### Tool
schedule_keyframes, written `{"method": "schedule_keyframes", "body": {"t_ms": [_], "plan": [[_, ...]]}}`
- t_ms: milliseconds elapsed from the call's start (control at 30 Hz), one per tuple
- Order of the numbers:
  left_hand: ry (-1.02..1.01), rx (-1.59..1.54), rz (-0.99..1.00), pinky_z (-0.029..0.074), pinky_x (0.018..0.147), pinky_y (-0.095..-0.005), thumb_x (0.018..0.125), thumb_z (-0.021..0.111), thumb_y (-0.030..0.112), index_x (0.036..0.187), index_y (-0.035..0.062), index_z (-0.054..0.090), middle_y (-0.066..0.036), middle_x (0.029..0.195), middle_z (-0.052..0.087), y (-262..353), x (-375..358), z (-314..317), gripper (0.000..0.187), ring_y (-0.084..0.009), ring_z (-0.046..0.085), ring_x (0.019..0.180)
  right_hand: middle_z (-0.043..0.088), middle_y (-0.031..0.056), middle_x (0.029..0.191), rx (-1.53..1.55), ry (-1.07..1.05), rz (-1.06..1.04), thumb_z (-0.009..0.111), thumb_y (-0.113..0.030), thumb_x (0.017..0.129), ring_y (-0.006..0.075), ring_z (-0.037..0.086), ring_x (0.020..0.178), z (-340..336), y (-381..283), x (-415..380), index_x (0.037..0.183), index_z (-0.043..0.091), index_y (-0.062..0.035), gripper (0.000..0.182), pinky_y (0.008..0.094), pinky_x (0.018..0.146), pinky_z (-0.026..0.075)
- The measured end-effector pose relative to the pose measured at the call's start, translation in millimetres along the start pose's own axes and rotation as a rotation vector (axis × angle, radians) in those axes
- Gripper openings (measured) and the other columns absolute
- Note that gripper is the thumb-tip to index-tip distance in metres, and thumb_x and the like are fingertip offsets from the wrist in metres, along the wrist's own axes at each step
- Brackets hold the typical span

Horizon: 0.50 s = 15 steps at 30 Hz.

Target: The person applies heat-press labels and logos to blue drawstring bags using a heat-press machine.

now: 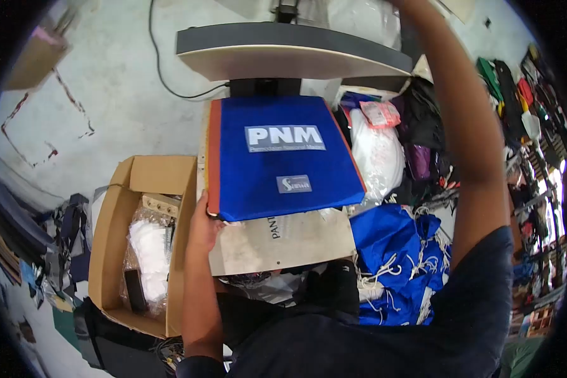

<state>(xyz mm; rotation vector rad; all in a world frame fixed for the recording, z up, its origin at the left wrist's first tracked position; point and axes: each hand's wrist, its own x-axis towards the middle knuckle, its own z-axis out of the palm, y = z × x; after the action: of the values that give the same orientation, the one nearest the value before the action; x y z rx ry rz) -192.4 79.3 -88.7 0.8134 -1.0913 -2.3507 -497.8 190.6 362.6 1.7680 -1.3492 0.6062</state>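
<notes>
The flat blue fabric bag (pixel 283 157) is pinned at its near-left corner by the left hand (pixel 205 227), fingers spread, square under the raised grey press plate (pixel 290 53), while the right hand is raised out of view, its grip impossible to tell.

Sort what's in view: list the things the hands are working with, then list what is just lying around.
In hand:
left hand at the edge of the blue bag
blue bag lying on the press plate
raised upper platen
right arm reaching up, hand out of view

Lying about:
cardboard box
pile of blue drawstring bags
white plastic bag
</notes>
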Motion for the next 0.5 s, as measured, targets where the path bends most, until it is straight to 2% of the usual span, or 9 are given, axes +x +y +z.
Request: {"method": "schedule_keyframes", "body": {"t_ms": [33,100,133,167,233,300,333,433,500], "plan": [[0.039,0.039,0.020,0.050,0.064,-0.0283,0.096,0.050,0.056,0.124,0.0098,0.059,-0.004,0.101,0.068,11,-15,12,0.054,-0.0156,0.064,0.074,0.059,0.0243,0.123,-0.020,-0.005,0.017,0.070,-0.030,0.084,0.0340,0.061,0.108,-5,-32,-37,0.133,0.049,0.0030,0.063,0.0415,0.093,0.050],[0.072,0.151,0.062,0.055,0.072,-0.0344,0.096,0.049,0.058,0.124,0.0059,0.058,-0.008,0.102,0.067,14,-19,23,0.060,-0.0224,0.067,0.081,0.071,0.0093,0.109,0.141,-0.021,0.090,0.081,-0.024,0.076,0.0251,0.069,0.092,-20,-87,-122,0.114,0.068,-0.0093,0.043,0.0360,0.082,0.054],[-0.038,0.300,0.093,0.055,0.074,-0.0352,0.096,0.051,0.055,0.128,0.0044,0.055,-0.011,0.110,0.065,14,-22,12,0.060,-0.0228,0.066,0.088,0.071,0.0095,0.103,0.118,-0.096,-0.008,0.081,-0.017,0.074,0.0250,0.069,0.086,-33,-114,-147,0.110,0.069,-0.0087,0.039,0.0348,0.077,0.055],[-0.085,0.076,0.002,0.055,0.073,-0.0337,0.096,0.053,0.051,0.128,0.0028,0.055,-0.010,0.111,0.064,2,-15,-2,0.057,-0.0217,0.065,0.092,0.068,0.0101,0.099,0.309,0.010,0.086,0.075,-0.022,0.080,0.0286,0.067,0.087,-23,-129,-194,0.114,0.066,-0.0115,0.037,0.0374,0.075,0.055],[-0.115,0.674,0.152,0.053,0.078,-0.0359,0.096,0.059,0.043,0.131,0.0038,0.052,-0.006,0.111,0.061,21,-36,-1,0.052,-0.0187,0.061,0.096,0.066,0.0086,0.097,0.470,-0.019,0.479,0.076,-0.021,0.080,0.0254,0.067,0.084,-17,-161,-272,0.111,0.064,-0.0094,0.035,0.0366,0.073,0.054],[-0.203,1.003,0.127,0.049,0.075,-0.0325,0.086,0.071,0.032,0.129,0.0017,0.052,-0.006,0.101,0.062,31,-36,-16,0.056,-0.0169,0.060,0.087,0.064,0.0107,0.102,0.498,0.060,0.925,0.075,-0.024,0.082,0.0236,0.065,0.087,1,-182,-342,0.114,0.061,-0.0063,0.039,0.0361,0.075,0.053],[-0.043,1.457,0.093,0.048,0.072,-0.0318,0.081,0.075,0.029,0.129,-0.0022,0.049,-0.007,0.094,0.062,44,-43,-8,0.063,-0.0176,0.059,0.081,0.063,0.0115,0.103,0.445,0.081,1.077,0.076,-0.026,0.082,0.0236,0.064,0.090,6,-192,-371,0.117,0.059,-0.0059,0.043,0.0357,0.077,0.053],[-0.129,1.252,0.274,0.045,0.067,-0.0303,0.084,0.064,0.007,0.108,-0.0007,0.060,-0.006,0.079,0.060,56,-34,-24,0.025,-0.0135,0.055,0.075,0.060,0.0116,0.106,0.359,0.112,1.228,0.080,-0.023,0.079,0.0248,0.063,0.095,21,-221,-434,0.128,0.052,-0.0083,0.059,0.0362,0.079,0.052],[-0.075,1.485,0.310,0.046,0.070,-0.0322,0.085,0.061,0.006,0.106,-0.0005,0.061,-0.008,0.080,0.060,78,-36,-14,0.022,-0.0161,0.057,0.078,0.057,0.0135,0.110,0.267,-0.080,1.308,0.082,-0.027,0.075,0.0319,0.062,0.098,17,-235,-442,0.136,0.044,-0.0123,0.074,0.0426,0.083,0.051]]}}
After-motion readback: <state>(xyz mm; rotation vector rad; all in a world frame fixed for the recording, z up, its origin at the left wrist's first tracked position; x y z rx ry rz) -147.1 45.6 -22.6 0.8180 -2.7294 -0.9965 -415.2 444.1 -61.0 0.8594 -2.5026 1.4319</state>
